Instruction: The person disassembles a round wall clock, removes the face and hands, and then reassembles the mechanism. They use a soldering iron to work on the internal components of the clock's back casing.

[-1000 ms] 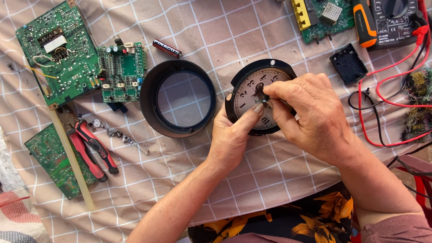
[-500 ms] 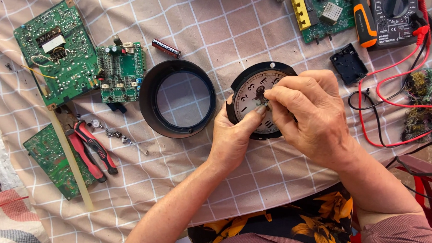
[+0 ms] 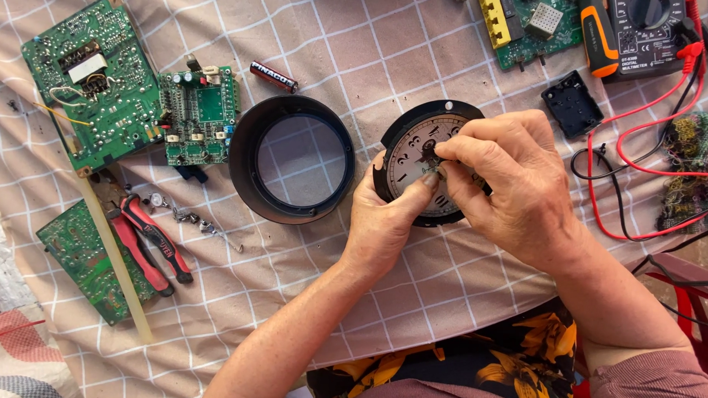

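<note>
The clock [image 3: 419, 161] is lying face up on the checked cloth [image 3: 380, 57], just right of the black ring [image 3: 292, 159]. The left hand [image 3: 386, 221] is gripping the clock's lower left rim, thumb pressing onto the dial near its lower middle. The right hand [image 3: 514, 185] is lying over the clock's right half, its fingers [image 3: 454, 152] curling in and pinching together at the dial's centre, over the hub; what they are nipping is too small to tell. Pliers [image 3: 147, 241] and circuit boards [image 3: 99, 78] are lying well off to the left, a battery [image 3: 273, 76] above the ring, a multimeter [image 3: 642, 20] with red leads to the right.
</note>
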